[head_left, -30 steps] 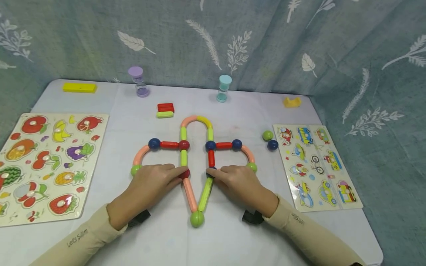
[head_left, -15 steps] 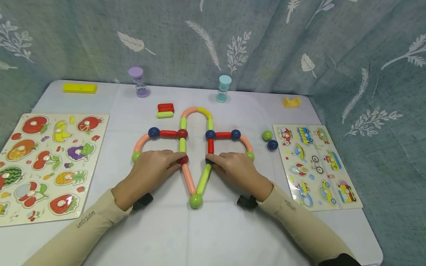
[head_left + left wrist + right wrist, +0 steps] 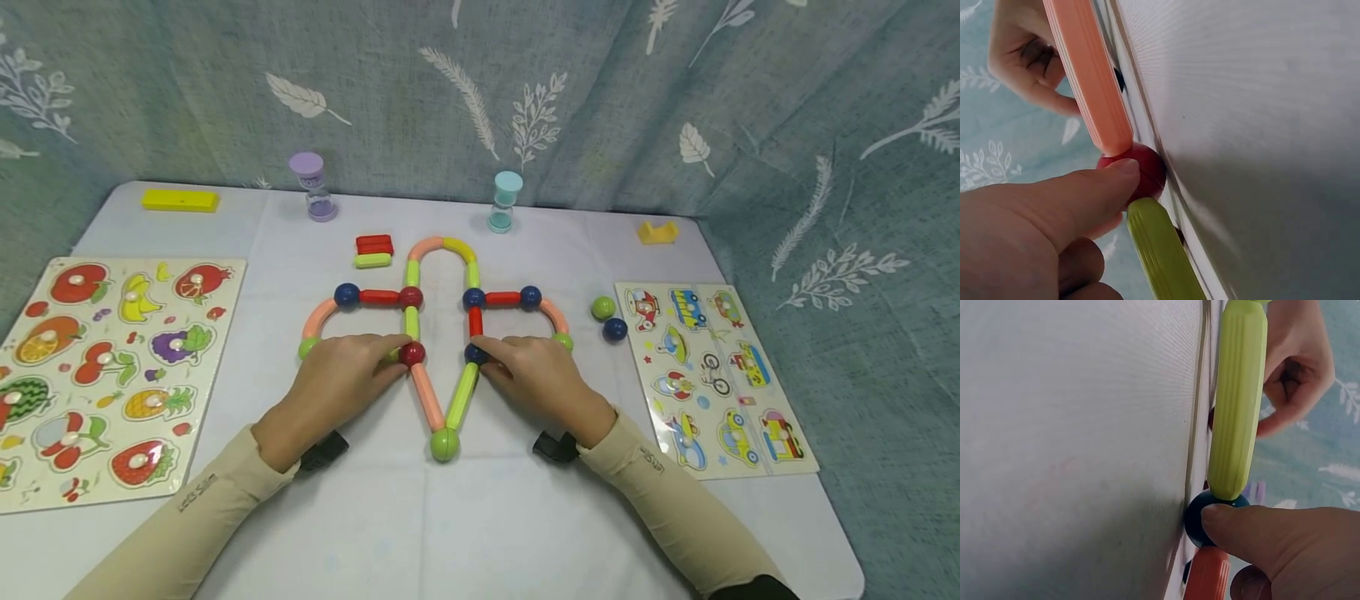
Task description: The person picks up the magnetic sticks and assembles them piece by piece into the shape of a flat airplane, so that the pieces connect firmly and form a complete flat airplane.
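A figure of magnetic rods and balls lies on the white table, symmetrical, with a curved top and a V-shaped bottom. My left hand (image 3: 337,375) pinches a red ball (image 3: 1150,172) at the left of the V, thumb on its near side. From that ball runs a peach rod (image 3: 427,396). My right hand (image 3: 542,379) pinches a dark blue ball (image 3: 1197,519) opposite, joined to a lime rod (image 3: 1238,400) and a red rod (image 3: 476,322). Both rods of the V meet at a green ball (image 3: 445,444). My hands hide part of the figure's lower side loops.
A fruit puzzle board (image 3: 123,379) lies left and a vehicle puzzle board (image 3: 712,379) right. Beside the latter sit a loose green ball (image 3: 603,307) and blue ball (image 3: 615,330). Loose rods (image 3: 373,251), a purple hourglass (image 3: 313,185) and a teal hourglass (image 3: 505,202) are farther back.
Both hands and the whole figure have slid away from me, toward the back of the table. The curved top now stands nearer the loose rods. Both hands stay on their balls.
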